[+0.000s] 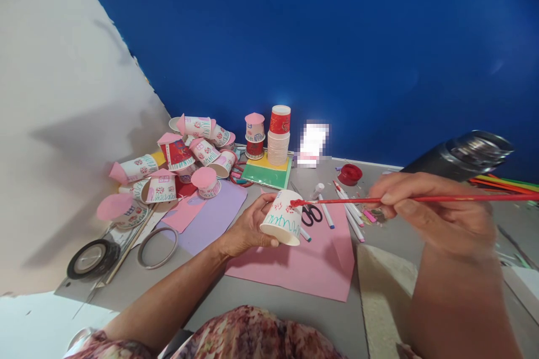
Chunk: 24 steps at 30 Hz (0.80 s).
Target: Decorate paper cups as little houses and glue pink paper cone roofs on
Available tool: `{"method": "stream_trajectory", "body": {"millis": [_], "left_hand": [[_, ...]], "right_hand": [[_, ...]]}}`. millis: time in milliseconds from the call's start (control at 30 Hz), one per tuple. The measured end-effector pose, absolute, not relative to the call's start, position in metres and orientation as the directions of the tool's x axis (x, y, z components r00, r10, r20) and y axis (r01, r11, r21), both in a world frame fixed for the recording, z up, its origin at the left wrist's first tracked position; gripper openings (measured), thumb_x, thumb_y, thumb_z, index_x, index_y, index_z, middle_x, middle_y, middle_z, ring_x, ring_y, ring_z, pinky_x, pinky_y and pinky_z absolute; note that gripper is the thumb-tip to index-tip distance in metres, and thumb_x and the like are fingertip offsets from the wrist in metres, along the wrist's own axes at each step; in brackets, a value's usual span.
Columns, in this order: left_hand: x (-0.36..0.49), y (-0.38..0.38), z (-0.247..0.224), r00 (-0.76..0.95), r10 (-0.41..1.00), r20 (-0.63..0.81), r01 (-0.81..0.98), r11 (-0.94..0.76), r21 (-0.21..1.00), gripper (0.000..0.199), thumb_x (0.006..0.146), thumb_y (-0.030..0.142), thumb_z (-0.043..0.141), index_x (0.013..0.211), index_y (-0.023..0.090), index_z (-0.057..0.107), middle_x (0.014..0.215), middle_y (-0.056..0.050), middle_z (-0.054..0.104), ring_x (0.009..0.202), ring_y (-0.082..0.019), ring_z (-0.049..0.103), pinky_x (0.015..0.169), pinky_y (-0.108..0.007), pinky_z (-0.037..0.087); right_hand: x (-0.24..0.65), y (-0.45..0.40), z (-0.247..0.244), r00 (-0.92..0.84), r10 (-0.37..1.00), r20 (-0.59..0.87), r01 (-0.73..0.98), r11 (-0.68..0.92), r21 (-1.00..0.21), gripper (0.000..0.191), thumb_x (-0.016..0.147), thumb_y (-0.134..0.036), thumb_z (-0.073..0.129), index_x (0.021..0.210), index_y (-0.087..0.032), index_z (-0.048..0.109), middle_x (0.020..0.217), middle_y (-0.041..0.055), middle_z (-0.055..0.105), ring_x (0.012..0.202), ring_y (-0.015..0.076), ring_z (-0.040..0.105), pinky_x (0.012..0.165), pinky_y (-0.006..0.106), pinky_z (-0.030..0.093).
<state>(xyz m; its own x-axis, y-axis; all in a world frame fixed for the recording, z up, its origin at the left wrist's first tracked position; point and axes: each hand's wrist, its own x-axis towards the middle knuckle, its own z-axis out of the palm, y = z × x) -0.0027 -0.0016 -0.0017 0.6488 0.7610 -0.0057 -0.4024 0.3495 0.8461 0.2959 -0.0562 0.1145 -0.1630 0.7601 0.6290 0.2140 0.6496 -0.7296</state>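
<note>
My left hand (250, 224) is closed around a white paper cup (278, 227), tilted with its wide rim toward me. Green wavy lines run round the cup near the rim, and red dabs mark its side. Between the thumb and fingers of my right hand (433, 207) is a thin red paintbrush (349, 201). Its red-coated tip touches the cup's side or lies just in front of it; I cannot tell which. Beneath the cup lies a pink paper sheet (311, 275), with black-handled scissors (312, 215) partly hidden behind the cup.
Decorated cups with pink paper tops (162, 185) crowd the left. A stack of cups (278, 148) stands on a green and yellow pack (269, 173). Markers (326, 213), a red paint pot (350, 174), a dark flask (452, 157) and a tape roll (88, 258) lie around.
</note>
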Motion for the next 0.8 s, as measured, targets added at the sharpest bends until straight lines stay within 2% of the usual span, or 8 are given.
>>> {"method": "stream_trajectory", "body": {"millis": [133,267,467,800], "left_hand": [[-0.0038,-0.0025,-0.0011,0.648,0.762,-0.010,-0.398,0.350,0.848,0.085,0.054,0.009,0.096,0.129,0.024,0.059,0.126,-0.010,0.068,0.110,-0.026,0.068,0.087,-0.032,0.057],[-0.0036,-0.0030,-0.0004,0.644,0.765,-0.015,-0.396,0.350,0.849,0.087,0.053,0.010,0.097,0.129,0.025,0.059,0.125,-0.009,0.069,0.110,-0.025,0.068,0.087,-0.031,0.057],[-0.0031,-0.0014,-0.0030,0.654,0.756,0.006,-0.408,0.346,0.845,0.086,0.054,0.013,0.097,0.130,0.025,0.059,0.128,-0.010,0.066,0.105,-0.024,0.067,0.083,-0.030,0.057],[-0.0032,-0.0016,-0.0025,0.662,0.750,0.021,-0.417,0.344,0.841,0.084,0.056,0.010,0.096,0.130,0.024,0.059,0.126,-0.010,0.068,0.108,-0.024,0.067,0.083,-0.029,0.058]], "right_hand": [[0.3004,-0.0567,0.1093,-0.131,0.756,0.641,0.230,0.652,-0.722,0.012,0.091,-0.018,0.071,0.097,-0.024,0.079,0.089,0.0051,0.075,0.070,0.0166,0.065,0.052,0.028,0.052],[0.3002,-0.0559,0.1092,-0.140,0.764,0.630,0.227,0.644,-0.731,0.012,0.092,-0.018,0.070,0.097,-0.024,0.079,0.089,0.0061,0.075,0.080,0.0200,0.069,0.053,0.028,0.054],[0.2991,-0.0556,0.1129,-0.196,0.754,0.627,0.235,0.657,-0.716,0.011,0.093,-0.019,0.069,0.097,-0.024,0.078,0.086,0.0049,0.075,0.076,0.0191,0.069,0.052,0.027,0.054],[0.3023,-0.0567,0.1054,-0.149,0.771,0.619,0.206,0.637,-0.743,0.013,0.093,-0.015,0.068,0.099,-0.022,0.077,0.094,0.0072,0.074,0.083,0.0205,0.069,0.054,0.030,0.053]]}}
